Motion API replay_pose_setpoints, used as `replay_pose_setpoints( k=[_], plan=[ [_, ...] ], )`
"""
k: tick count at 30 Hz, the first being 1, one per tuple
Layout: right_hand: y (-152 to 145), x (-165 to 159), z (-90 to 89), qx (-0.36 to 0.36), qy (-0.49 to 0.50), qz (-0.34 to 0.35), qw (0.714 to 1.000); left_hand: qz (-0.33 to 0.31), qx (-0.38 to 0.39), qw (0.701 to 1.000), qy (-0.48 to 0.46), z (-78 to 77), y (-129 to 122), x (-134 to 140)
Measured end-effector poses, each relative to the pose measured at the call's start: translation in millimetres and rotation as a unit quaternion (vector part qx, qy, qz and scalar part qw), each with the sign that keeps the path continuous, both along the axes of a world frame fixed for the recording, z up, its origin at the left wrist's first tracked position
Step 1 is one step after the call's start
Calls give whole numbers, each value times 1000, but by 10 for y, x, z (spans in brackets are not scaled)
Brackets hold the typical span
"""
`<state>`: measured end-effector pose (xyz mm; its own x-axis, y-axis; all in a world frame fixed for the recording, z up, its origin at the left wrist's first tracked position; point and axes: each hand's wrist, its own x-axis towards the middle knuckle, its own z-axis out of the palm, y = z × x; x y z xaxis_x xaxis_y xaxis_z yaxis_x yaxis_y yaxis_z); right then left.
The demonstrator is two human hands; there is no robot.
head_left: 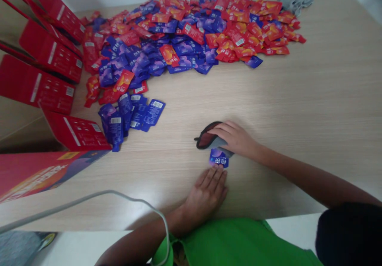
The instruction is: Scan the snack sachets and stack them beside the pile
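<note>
On the table in front of me lies a small blue sachet (219, 158) with white characters. My left hand (207, 192) lies flat with its fingers stretched out, the fingertips at the near edge of that sachet. My right hand (238, 138) is closed over an eye-mask-shaped cloth (205, 137) with a black rim, a dark red face and a grey side. The cloth covers the sachet's far end. The right thumb is mostly hidden.
A long heap of red and blue sachets (179, 39) spreads along the back. Several blue sachets (134, 114) lie face down at left, beside open red boxes (50, 87). A grey rag (297, 1) lies at the back right. A grey cable (112, 192) crosses the lower left.
</note>
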<state>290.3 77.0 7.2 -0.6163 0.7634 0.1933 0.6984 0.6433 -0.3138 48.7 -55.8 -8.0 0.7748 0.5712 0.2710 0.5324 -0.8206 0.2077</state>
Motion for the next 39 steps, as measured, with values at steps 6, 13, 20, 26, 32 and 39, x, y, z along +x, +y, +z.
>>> replay_pose_setpoints(
  k=[6,13,20,26,32,39],
  plan=[
    [222,141,369,77,51,-109,990,4,2,1000,-5,13,19,4],
    [-685,-251,238,-12,49,52,997,-18,-47,998,24,55,1,-7],
    [-181,-55,-47,-15,15,-6,1000,-6,-10,1000,11,33,27,16],
    [320,330,153,50,14,-124,991,-14,-4,1000,7,61,79,0],
    [30,628,277,103,201,-350,909,-7,-63,997,-51,288,584,106],
    [-433,863,29,42,289,-493,820,134,-83,987,2,354,1264,469]
  ],
)
